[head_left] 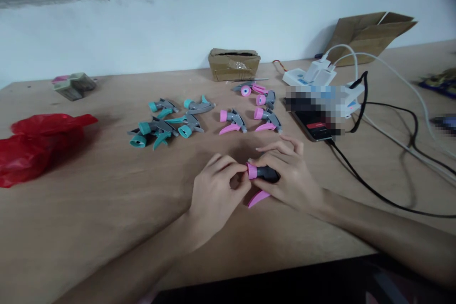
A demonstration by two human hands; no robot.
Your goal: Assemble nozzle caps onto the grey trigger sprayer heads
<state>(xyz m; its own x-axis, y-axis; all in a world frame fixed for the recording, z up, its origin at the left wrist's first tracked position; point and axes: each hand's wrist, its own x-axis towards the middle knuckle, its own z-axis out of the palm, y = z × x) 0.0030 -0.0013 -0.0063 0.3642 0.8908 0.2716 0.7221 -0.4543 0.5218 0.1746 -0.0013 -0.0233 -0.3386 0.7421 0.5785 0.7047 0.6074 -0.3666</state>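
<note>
Pink-and-grey plastic spray trigger head (pixel 268 174) between both hands, at the wooden table (pixel 117 199). Right hand (pixel 294 178) curled closed around its grey body. Left hand (pixel 216 191) nearly closed, fingertips at the pink collar (pixel 252 171); can't tell if they grip it. Similar pink-and-grey heads (pixel 234 119) just beyond the hands, teal-and-grey plastic ones (pixel 156 127) beyond the left.

The held pink-and-grey spray head (pixel 266 174) looks like smooth plastic, as do the teal spray heads (pixel 158 126). The red bag (pixel 46 145) is glossy, crinkled plastic, the table (pixel 142 190) smooth wood-look, the small box (pixel 221 68) matt cardboard with shiny tape (pixel 238 65).
</note>
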